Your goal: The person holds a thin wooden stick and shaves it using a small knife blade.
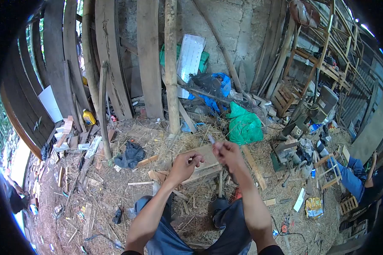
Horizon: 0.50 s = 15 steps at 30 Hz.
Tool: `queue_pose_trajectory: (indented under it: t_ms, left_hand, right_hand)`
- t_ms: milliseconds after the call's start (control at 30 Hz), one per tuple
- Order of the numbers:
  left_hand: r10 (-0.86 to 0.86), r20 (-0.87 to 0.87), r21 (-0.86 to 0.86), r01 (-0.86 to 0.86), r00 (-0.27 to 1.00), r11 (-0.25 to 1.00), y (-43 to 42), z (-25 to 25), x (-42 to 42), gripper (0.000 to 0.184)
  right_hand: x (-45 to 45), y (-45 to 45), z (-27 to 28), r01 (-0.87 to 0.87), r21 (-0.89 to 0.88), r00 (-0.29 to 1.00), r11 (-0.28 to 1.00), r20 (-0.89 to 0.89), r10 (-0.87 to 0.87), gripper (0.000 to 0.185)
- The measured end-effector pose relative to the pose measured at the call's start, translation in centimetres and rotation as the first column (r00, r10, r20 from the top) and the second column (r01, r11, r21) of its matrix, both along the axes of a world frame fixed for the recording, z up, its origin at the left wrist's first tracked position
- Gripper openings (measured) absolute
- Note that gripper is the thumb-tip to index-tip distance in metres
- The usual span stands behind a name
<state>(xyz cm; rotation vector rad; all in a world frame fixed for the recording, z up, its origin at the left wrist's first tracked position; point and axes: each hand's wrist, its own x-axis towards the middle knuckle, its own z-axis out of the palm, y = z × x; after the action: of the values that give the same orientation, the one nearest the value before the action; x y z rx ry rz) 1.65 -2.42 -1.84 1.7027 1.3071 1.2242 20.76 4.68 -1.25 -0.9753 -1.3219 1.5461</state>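
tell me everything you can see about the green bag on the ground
The green bag is bright, somewhat shiny and looks like thin plastic. It is bulging and creased, with a narrower, gathered part rising at its upper left. It rests on the straw-littered ground, beyond the right hand and to the right of the upright wooden post in the picture. Neither hand touches it. Its contents are hidden, and whether it is tied cannot be told.

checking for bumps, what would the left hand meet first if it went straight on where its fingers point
Probably the right hand, across a gap from the left hand; depth is unclear here, so it might miss.
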Motion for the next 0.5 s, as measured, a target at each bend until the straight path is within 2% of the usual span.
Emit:
queue_pose_trajectory:
  t_ms: [33, 67, 133, 267, 300, 333, 400, 433, 500]
  left_hand:
    - [-0.010, -0.007, -0.014, 0.010, 1.000, 1.000, -0.2, 0.4, 0.1, 0.015]
    - [-0.014, -0.005, -0.015, 0.014, 1.000, 1.000, -0.1, 0.2, 0.1, 0.015]
    - [-0.033, -0.016, -0.014, 0.033, 0.999, 0.999, -0.2, 0.0, -0.2, 0.017]
    - [-0.016, 0.009, 0.018, 0.015, 1.000, 1.000, 0.3, 0.4, 0.1, 0.015]
    - [0.005, -0.047, -0.023, -0.006, 0.999, 1.000, 0.0, 1.2, 0.2, 0.015]
    - [0.022, -0.105, -0.065, -0.029, 0.994, 0.997, -0.2, 1.6, 0.3, 0.014]
    - [-0.010, -0.040, -0.071, 0.007, 0.999, 0.997, -0.3, 1.3, -0.2, 0.016]
    - [-0.040, 0.023, -0.076, 0.042, 0.999, 0.996, -0.4, 0.9, -0.5, 0.017]
    - [-0.048, -0.015, -0.040, 0.047, 0.999, 0.998, -0.3, 0.1, -0.8, 0.017]
  right_hand:
    - [0.8, 0.6, 0.2, 0.064, 0.044, 0.995, 0.997, -0.085, -0.060, 0.016]
    - [1.7, 1.0, 0.4, 0.068, 0.043, 0.994, 0.997, -0.083, -0.064, 0.016]
    - [2.7, 1.1, 0.9, 0.048, -0.051, 0.986, 0.998, -0.155, -0.055, 0.017]
    - [1.0, -0.3, 0.2, 0.032, 0.029, 0.993, 0.999, -0.117, -0.029, 0.021]
    - [0.2, -0.9, -0.4, -0.020, 0.005, 0.999, 1.000, -0.035, 0.021, 0.021]
    - [0.3, -0.4, -0.5, -0.022, 0.008, 0.999, 1.000, -0.032, 0.022, 0.021]
    - [0.7, 0.9, -1.0, 0.225, 0.075, 0.974, 0.971, -0.028, -0.223, 0.020]
    - [2.6, 1.6, 0.4, 0.183, 0.047, 0.979, 0.982, -0.104, -0.178, 0.019]
    - [3.3, 1.9, 0.2, 0.153, -0.007, 0.976, 0.988, -0.155, -0.152, 0.019]
